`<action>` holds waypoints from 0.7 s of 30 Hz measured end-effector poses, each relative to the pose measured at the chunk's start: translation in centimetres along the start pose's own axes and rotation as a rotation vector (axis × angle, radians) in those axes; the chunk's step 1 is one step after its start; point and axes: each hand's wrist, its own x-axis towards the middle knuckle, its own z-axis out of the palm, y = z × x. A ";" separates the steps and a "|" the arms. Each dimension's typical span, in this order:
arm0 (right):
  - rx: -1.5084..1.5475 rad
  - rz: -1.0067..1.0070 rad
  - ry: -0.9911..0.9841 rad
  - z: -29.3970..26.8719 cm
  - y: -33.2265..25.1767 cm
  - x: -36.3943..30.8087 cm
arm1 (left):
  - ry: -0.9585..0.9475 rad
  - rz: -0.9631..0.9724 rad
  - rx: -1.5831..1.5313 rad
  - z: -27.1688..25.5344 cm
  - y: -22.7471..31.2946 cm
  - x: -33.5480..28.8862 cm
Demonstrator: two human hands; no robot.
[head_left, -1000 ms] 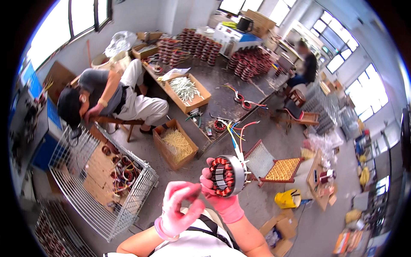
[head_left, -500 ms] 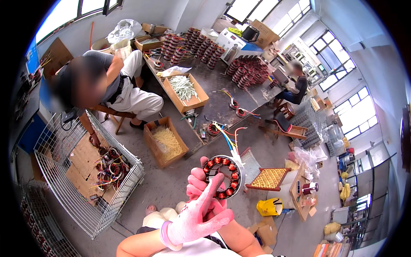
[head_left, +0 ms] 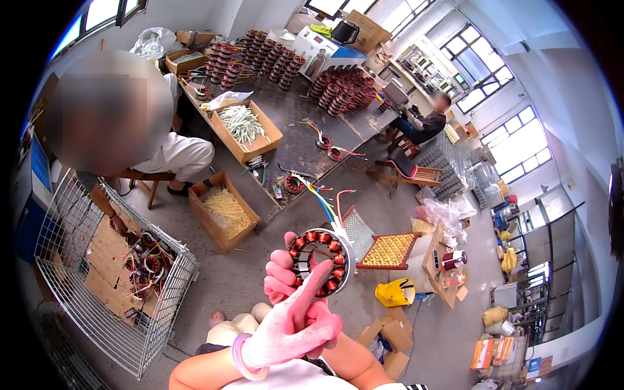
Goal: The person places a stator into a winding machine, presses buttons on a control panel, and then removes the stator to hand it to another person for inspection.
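Stator (head_left: 318,260) raised nearer, over grey concrete floor (head_left: 253,273), workshop.

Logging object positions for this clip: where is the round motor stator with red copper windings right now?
In the head view, the round motor stator sits low centre, gripped by the pink-gloved right hand, with the pink-gloved left hand pointing into it.

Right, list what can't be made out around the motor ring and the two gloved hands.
Head view only:
- Right hand: mostly hidden behind the left hand; only pink fingertips show beside the motor ring.
- Lower part of the ring: covered by the left hand's raised finger.
- Where the coloured wires join the ring: too small to tell.
- Wire basket: contents tangled, parts cannot be counted.
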 end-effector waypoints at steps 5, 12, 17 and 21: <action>0.087 -0.024 0.032 -1.3 -0.3 -0.4 | 0.007 -0.046 -0.033 -0.3 -0.4 0.4; 0.161 -0.065 -0.044 -1.6 -0.1 0.0 | 0.070 0.052 0.343 0.7 -1.4 0.7; 0.111 -0.016 0.136 -0.8 -0.3 0.5 | 0.115 -0.040 0.363 1.6 0.1 1.1; 0.143 -0.054 0.221 -0.7 -0.6 0.0 | 0.082 -0.039 0.273 1.6 0.0 1.2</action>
